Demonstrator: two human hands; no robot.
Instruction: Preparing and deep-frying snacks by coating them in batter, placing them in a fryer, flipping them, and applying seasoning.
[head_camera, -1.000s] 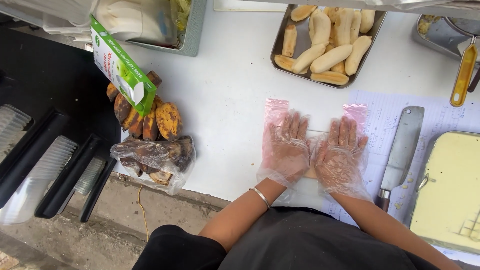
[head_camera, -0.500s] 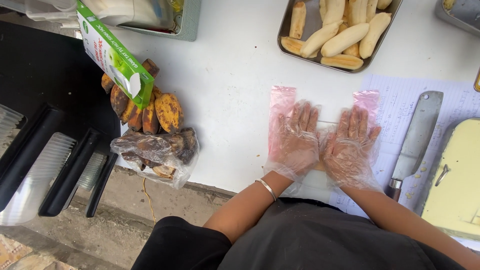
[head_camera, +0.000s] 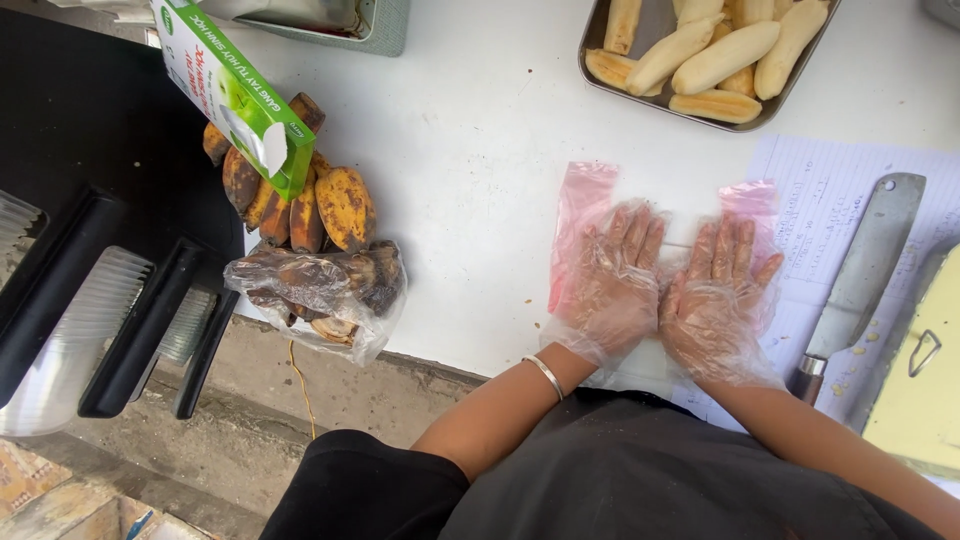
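Hands lie flat, side by side, on a pink plastic bag (head_camera: 585, 215) spread on the white table (head_camera: 480, 150). The left hand (head_camera: 612, 280) and the right hand (head_camera: 722, 295) both wear loose clear gloves; the fingers of each are stretched out straight and only slightly spread, palms down, gripping nothing, just pressing on the plastic. The thumbs nearly touch between them.

The bag sits near the table's front edge, right in front of the person, partly over a lined sheet of paper (head_camera: 820, 190) on the right. Its two pink corners stick out beyond the fingertips, so its long axis seems to run left to right across the table, with the pink edge pointing away from the person. What lies under the palms cannot be told.

As a judgement, the work looks at a pressing or flattening stage: the bag is laid out and held down, while a tray (head_camera: 600, 48) of peeled bananas (head_camera: 700, 50) waits farther back, untouched by the hands. A cleaver (head_camera: 868, 265) rests just right of the right hand, blade pointing away. Unpeeled bananas (head_camera: 320, 205), a bag of peels (head_camera: 320, 290) and a green box (head_camera: 235, 95) lie well to the left.
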